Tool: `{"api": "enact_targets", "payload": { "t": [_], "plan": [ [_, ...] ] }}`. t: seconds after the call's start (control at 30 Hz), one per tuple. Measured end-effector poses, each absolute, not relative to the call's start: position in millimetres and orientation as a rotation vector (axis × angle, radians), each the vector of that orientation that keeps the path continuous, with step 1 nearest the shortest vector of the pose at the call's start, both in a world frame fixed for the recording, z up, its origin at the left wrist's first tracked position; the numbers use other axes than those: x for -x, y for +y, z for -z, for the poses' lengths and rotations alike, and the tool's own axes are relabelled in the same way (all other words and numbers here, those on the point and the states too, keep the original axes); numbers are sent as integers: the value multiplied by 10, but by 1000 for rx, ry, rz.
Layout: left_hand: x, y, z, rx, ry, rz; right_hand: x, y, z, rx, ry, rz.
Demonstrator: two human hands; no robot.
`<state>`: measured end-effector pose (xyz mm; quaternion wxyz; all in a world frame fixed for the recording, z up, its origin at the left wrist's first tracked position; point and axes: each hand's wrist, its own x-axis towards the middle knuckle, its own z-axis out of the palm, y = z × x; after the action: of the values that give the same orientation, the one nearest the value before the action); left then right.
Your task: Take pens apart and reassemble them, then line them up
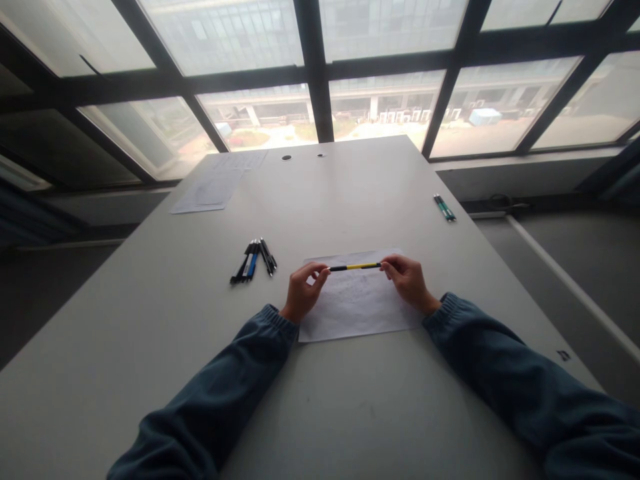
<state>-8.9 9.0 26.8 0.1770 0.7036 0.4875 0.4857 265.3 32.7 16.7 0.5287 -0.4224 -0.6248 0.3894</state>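
A framed window (380,30) spans the far side of the room, and the white tabletop (150,347) runs up towards it. Two dark blue sleeves (215,380) reach in from the near edge. A sheet of paper (350,317) lies flat between the wrists, some faint marks on it; more papers (203,193) overlap at the far left of the tabletop. The left hand (303,292) and right hand (409,281) are held over opposite sides of the nearer sheet, each pinching one end of a black-and-yellow pen (357,267) between thumb and fingers. A cluster of pens (250,260), mostly black with one blue, lies just beyond and to the left of the left hand, well apart from the two green pens (445,208) near the right edge, beyond the right hand. The pinched pen is nearly level from side to side, its yellow middle bare between the hands, above the upper part of the sheet.
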Motion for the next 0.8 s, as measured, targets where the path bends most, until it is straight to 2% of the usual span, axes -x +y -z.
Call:
{"api": "enact_targets", "payload": {
  "t": [0.8],
  "plan": [
    [88, 89, -301, -2007, 1363, -1363, -2648, 311, -193, 1026, -1523, -905]
  ]
}}
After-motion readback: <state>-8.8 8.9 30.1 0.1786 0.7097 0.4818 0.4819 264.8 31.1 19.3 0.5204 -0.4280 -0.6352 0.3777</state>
